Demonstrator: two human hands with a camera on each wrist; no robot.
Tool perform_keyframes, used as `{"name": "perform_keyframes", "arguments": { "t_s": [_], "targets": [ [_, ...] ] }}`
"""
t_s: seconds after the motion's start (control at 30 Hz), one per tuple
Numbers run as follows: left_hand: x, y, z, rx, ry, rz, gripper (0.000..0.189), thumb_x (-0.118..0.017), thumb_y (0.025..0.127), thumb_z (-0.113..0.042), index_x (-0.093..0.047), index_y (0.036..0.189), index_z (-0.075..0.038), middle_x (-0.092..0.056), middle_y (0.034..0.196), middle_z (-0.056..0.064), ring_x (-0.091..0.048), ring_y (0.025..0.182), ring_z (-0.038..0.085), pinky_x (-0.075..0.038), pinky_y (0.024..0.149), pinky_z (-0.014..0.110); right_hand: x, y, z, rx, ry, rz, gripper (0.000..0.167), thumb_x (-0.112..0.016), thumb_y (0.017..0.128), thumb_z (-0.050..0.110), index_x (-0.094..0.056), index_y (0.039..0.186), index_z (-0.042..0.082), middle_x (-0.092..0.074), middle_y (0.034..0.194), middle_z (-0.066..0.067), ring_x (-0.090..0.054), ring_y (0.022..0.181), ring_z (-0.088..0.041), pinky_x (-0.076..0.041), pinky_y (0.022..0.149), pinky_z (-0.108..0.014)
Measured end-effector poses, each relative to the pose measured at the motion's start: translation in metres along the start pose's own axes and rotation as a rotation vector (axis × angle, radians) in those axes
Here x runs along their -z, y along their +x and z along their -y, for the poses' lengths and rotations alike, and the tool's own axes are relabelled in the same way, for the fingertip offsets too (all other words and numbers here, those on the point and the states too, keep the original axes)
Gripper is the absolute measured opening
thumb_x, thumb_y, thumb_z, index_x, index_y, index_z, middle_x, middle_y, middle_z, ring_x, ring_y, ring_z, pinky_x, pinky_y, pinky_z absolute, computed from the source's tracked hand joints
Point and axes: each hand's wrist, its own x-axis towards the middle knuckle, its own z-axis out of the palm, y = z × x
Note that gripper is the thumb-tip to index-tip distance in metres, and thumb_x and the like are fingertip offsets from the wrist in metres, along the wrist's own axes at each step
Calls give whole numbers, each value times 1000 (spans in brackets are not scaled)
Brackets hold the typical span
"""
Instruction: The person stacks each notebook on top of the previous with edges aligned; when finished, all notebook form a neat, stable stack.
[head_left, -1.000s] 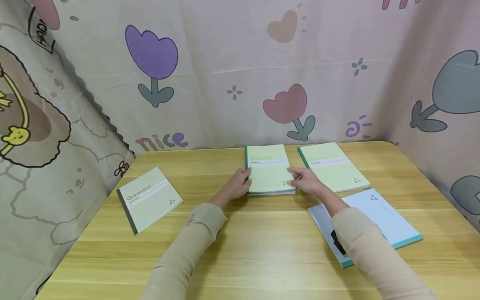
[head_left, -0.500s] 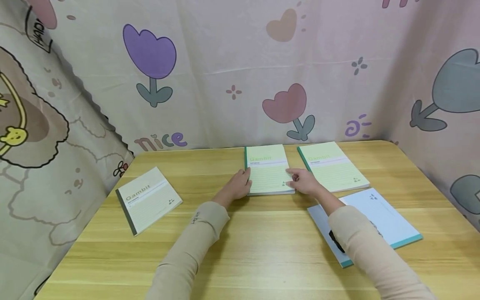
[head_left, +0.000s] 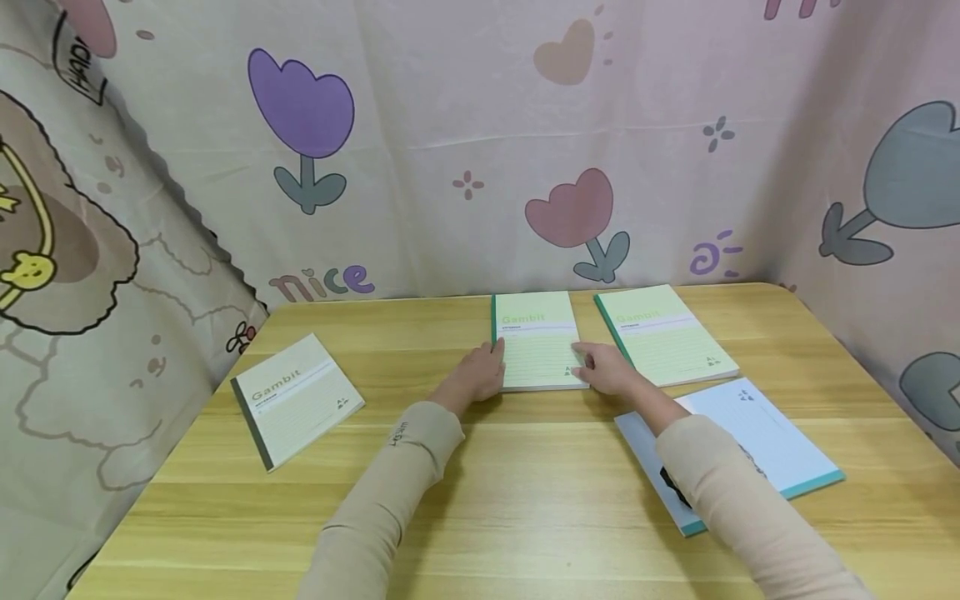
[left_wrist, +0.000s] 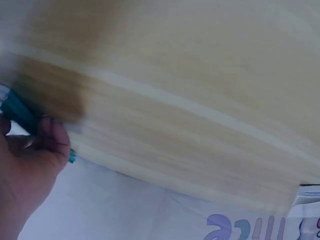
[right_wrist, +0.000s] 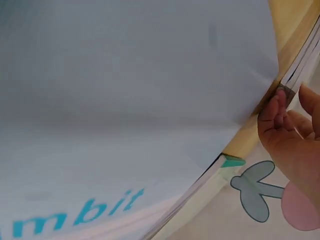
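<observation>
Green-spined notebook [head_left: 537,346], lying on the table [head_left: 540,517] just left of a lookalike notebook [head_left: 667,333], is pinched at opposite edges by curled fingers of the left hand [head_left: 475,375] and right hand [head_left: 609,368], whose uneven pressure could twist it askew.

"What's your worktop [head_left: 517,517] like?"
"Wood-grained, pale yellow, spread before me. The left notebook [head_left: 296,408] lies slanted, well apart."
"And the rest?"
"Towards the far edge, the middle notebook [head_left: 536,350] lies squarely, the right notebook [head_left: 663,333] askew just beside it. Nearer me, the blue notebook [head_left: 776,437] lies angled, partly hidden."
</observation>
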Motion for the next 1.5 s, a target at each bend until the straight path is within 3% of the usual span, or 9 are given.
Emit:
{"name": "perform_keyframes", "arguments": {
  "t_s": [0.17, 0.27, 0.43, 0.53, 0.6, 0.83, 0.93, 1.13, 1.5],
  "targets": [
    [6, 0, -9, 45, 57, -53, 54, -26, 101, -23, -13, 147, 1, -40, 137, 24, -46, 122, 34, -39, 104, 42, 9, -6, -3, 48, 28, -84, 47, -56, 90, 9, -44, 131, -10, -57, 76, -11, -47, 62, -14, -39, 54, -23],
    [12, 2, -18, 51, -6, -150, 53, -28, 101, -25, -17, 147, -1, -42, 134, 22, -46, 119, 33, -41, 101, 43, 19, -11, -8, 91, 48, -192, 44, -56, 90, 7, -46, 129, -11, -61, 85, -18, -54, 71, -21, -43, 60, -25],
    [22, 6, -41, -3, -365, -321, 51, -32, 100, -23, -24, 145, -2, -43, 133, 20, -43, 121, 30, -38, 104, 42, 34, -18, -18, 121, 56, -342, 40, -56, 90, 7, -49, 126, -10, -61, 97, -26, -59, 87, -37, -50, 72, -41],
    [24, 8, -59, -25, -579, -384, 51, -34, 100, -23, -23, 146, -4, -42, 134, 19, -43, 124, 29, -37, 105, 43, 40, -23, -24, 116, 63, -401, 39, -55, 90, 6, -49, 126, -10, -59, 103, -30, -58, 95, -43, -49, 79, -50],
    [25, 9, -71, -23, -675, -410, 51, -34, 100, -22, -22, 147, -6, -41, 135, 18, -43, 124, 28, -37, 105, 43, 43, -26, -29, 92, 70, -406, 40, -54, 91, 6, -47, 128, -10, -57, 108, -31, -56, 100, -44, -47, 84, -53],
    [18, 13, -109, -3, -880, -436, 50, -34, 100, -22, -22, 147, -10, -40, 138, 17, -44, 125, 27, -40, 103, 40, 53, -40, -55, -13, 65, -354, 45, -50, 94, 13, -41, 133, -9, -47, 127, -34, -45, 117, -46, -40, 95, -56],
    [12, 14, -126, -1, -960, -454, 49, -34, 99, -21, -24, 146, -8, -39, 139, 15, -44, 124, 27, -40, 103, 39, 58, -50, -67, -47, 63, -349, 47, -48, 96, 17, -39, 134, -9, -44, 130, -36, -41, 120, -48, -37, 98, -58],
    [-3, 19, -154, 63, -1087, -503, 48, -38, 98, -19, -30, 144, -7, -40, 141, 11, -41, 128, 25, -36, 107, 37, 66, -68, -90, -125, 72, -342, 53, -43, 98, 25, -34, 136, -11, -37, 133, -39, -33, 123, -54, -30, 100, -62],
    [-22, 20, -194, 195, -1202, -421, 50, -42, 97, -25, -30, 144, -13, -34, 147, 5, -34, 135, 26, -32, 110, 43, 77, -78, -109, -214, 23, -288, 58, -41, 98, 28, -27, 138, -12, -31, 133, -42, -30, 122, -57, -27, 99, -64]
  ]
}}
